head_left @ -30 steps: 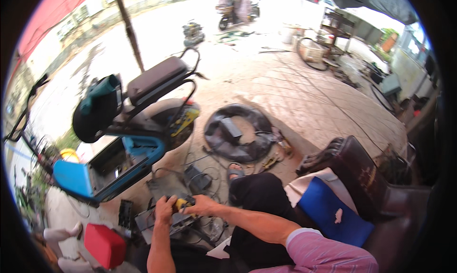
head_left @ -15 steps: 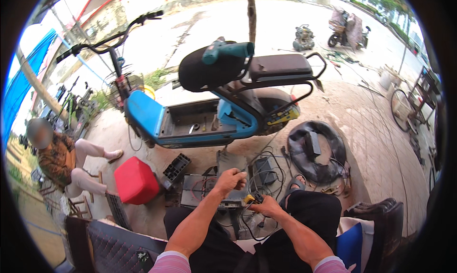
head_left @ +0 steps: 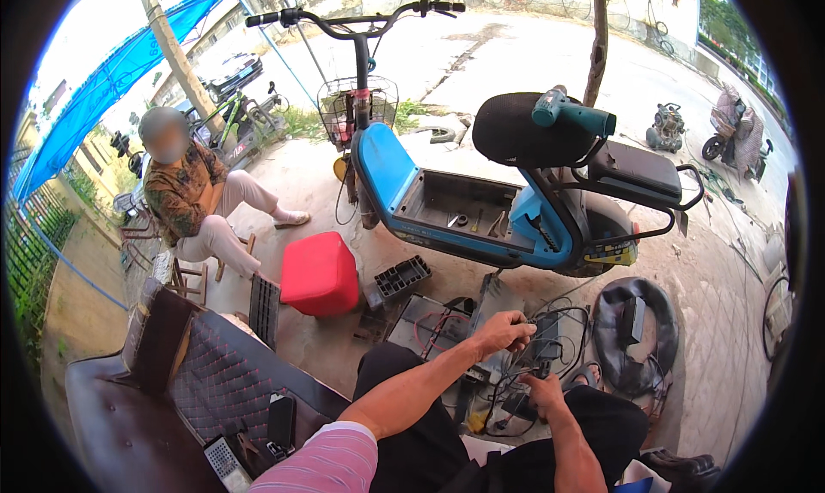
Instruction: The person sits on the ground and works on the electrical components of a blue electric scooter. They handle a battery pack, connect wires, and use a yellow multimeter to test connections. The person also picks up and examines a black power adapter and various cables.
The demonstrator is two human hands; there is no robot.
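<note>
My left hand is closed in a pinch above the cable tangle. What its fingertips hold is too small to make out; thin wires run close by. Lower and to the right, my right hand grips a black cable plug. Black cables loop around both hands, beside a black box-shaped charger. A yellow object lies low by my legs, partly hidden. Left of my hands is a grey battery-like case with pink-red wires on it.
A blue electric scooter with an open floor compartment stands ahead, a teal power tool on its seat. A red stool and a seated person are left. An inner tube lies right. A phone rests on the sofa.
My view has turned left, so the scene sits further right. The yellow object that was at my right hand now lies lower, apart from it. My right hand holds a black plug.
</note>
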